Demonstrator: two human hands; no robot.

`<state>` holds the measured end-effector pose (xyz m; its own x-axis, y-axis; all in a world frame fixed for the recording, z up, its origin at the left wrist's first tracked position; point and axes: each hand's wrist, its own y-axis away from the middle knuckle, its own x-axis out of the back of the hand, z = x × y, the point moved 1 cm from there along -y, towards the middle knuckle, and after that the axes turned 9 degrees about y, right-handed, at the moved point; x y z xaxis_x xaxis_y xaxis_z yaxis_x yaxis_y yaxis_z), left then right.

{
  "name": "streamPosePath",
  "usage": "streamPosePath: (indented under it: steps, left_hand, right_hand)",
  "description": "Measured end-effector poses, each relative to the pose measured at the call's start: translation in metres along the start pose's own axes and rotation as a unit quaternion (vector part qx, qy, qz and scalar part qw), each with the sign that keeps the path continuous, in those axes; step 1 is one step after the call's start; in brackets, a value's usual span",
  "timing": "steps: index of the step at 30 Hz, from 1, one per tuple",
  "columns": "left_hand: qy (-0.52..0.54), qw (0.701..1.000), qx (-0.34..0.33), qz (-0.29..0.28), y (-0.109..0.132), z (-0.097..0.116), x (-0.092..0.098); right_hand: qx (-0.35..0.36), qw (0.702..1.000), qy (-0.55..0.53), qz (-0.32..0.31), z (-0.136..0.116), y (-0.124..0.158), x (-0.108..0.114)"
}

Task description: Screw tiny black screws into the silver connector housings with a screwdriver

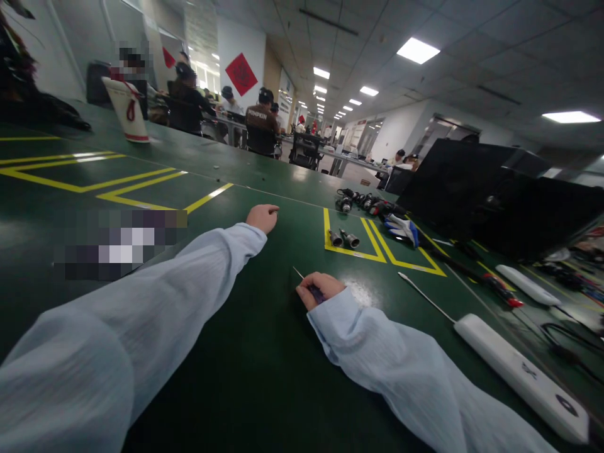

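My right hand (325,287) is closed around the dark handle of a screwdriver (317,294), whose thin metal shaft points up and to the left above the green table (264,327). Farther forward and to the left, my left hand (262,218) is closed, fingertips together. A small dark bit shows at those fingertips, too small to name. Two dark metal connector-like parts (350,238) lie inside a yellow-taped square to the right of both hands.
Beyond the taped squares lie a blue-and-white glove (401,230) and black cabled parts (363,201). A white soldering-iron-shaped tool (519,371) and a red-tipped tool (503,290) lie at right. A paper cup (127,110) stands far left. People sit at desks behind.
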<state>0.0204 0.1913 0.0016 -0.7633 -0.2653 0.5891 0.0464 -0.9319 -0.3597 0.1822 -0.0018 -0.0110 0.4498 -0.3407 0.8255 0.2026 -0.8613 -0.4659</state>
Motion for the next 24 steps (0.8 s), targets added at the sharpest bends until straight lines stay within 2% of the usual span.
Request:
streamPosePath:
  steps: [5,9,12,16,21,24]
  left_hand:
    - [-0.097,0.993,-0.066,-0.019,-0.003,0.003,-0.002]
    - [-0.159,0.981,-0.101,-0.042,0.007,0.009,-0.004]
    - [-0.194,0.969,-0.14,-0.065,0.025,0.018,-0.003]
    - [-0.217,0.951,-0.197,-0.094,0.058,0.037,0.0]
    - [-0.256,0.901,-0.322,-0.139,0.1,0.056,0.008]
    - [-0.228,0.897,-0.334,-0.179,0.113,0.059,0.012]
  right_hand:
    - [-0.007,1.0,-0.026,0.01,0.001,-0.002,-0.001]
    - [-0.064,0.994,-0.093,0.014,0.008,-0.005,-0.005]
    - [-0.121,0.977,-0.172,0.025,0.018,-0.01,-0.008]
    - [-0.178,0.938,-0.29,0.062,0.032,-0.016,-0.012]
    - [-0.194,0.914,-0.348,0.07,0.037,-0.019,-0.008]
    - [-0.196,0.903,-0.376,0.07,0.038,-0.019,-0.004]
